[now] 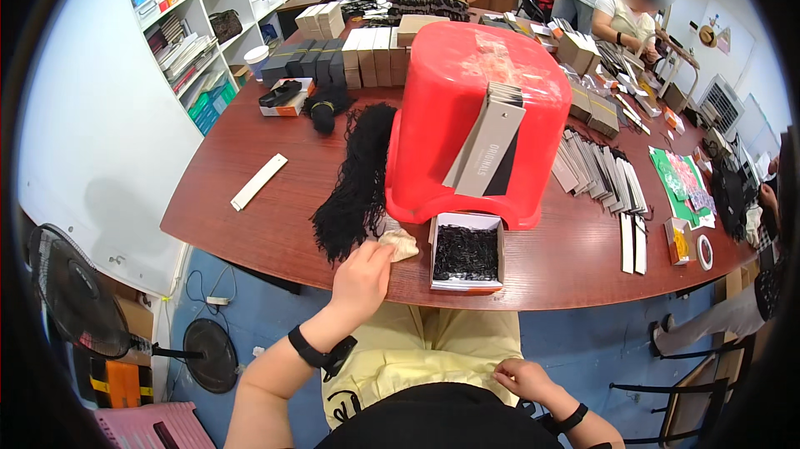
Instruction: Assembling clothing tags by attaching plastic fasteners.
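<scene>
My left hand [362,278] is at the table's near edge, its fingers closed on a crumpled cream cloth [400,244]. Just beyond it lies a long bundle of black cords [357,187]. To the right of the cloth is a small white box [501,261] filled with small black pieces [465,252]. Behind the box stands a red plastic stool [433,124], with a few grey-beige card tags [487,145] against its side. My right hand [525,380] is low over my lap by the yellow trousers, fingers curled in; whatever they may hold is hidden.
A white strip [259,182] lies left on the table. Stacks of boxed cards [367,57] stand behind the stool; rows of tags [600,170], a tape roll [705,252] and a small box [678,241] lie right. Other people sit across the table. A fan [79,291] stands left.
</scene>
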